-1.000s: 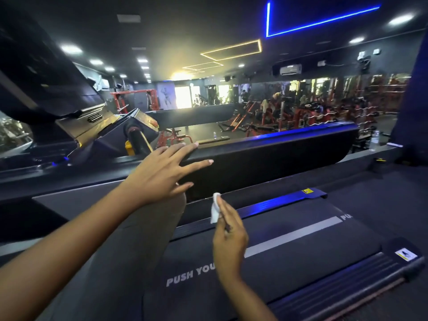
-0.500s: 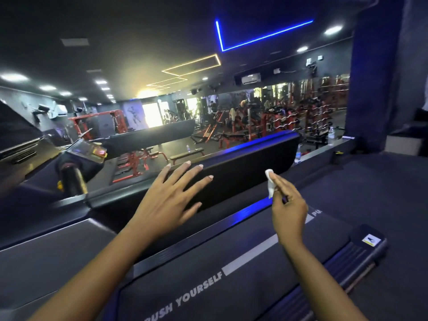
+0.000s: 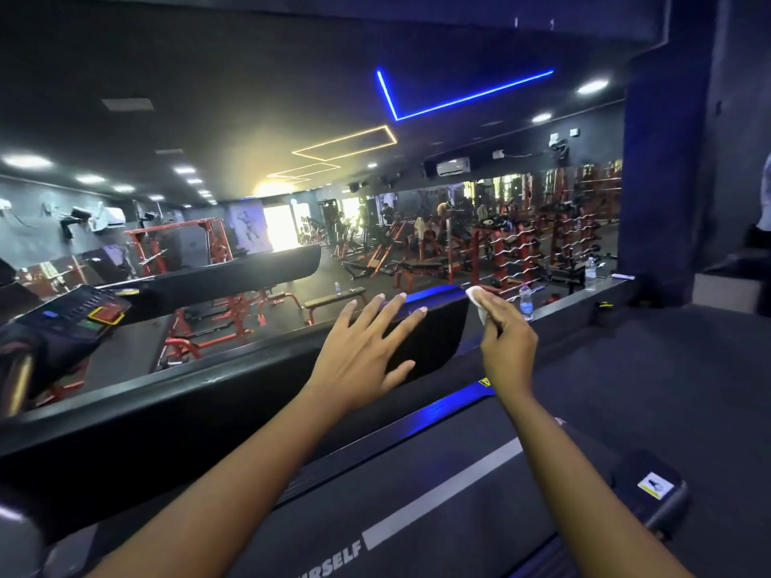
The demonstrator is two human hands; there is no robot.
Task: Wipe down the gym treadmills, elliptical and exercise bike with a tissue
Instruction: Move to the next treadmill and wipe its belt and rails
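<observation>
A black treadmill lies below me, its belt (image 3: 438,506) printed with a grey stripe and white lettering. A long black side panel (image 3: 434,340) of the treadmill rises along the far edge, lit blue on top. My left hand (image 3: 363,356) reaches over this panel with fingers spread and straight; whether it touches the panel is unclear. My right hand (image 3: 507,348) pinches a small white tissue (image 3: 477,300) at the panel's right end, near its top corner.
A wall mirror (image 3: 292,244) behind the panel reflects red gym racks and benches. A treadmill console (image 3: 71,314) sits at the left. Water bottles (image 3: 526,302) stand on the mirror ledge. A dark pillar (image 3: 663,160) rises at right, beside a raised dark floor.
My view has swung right along the treadmill. My right hand has lifted the tissue from over the belt up to the side panel's right end. My left hand has stayed spread over the panel.
</observation>
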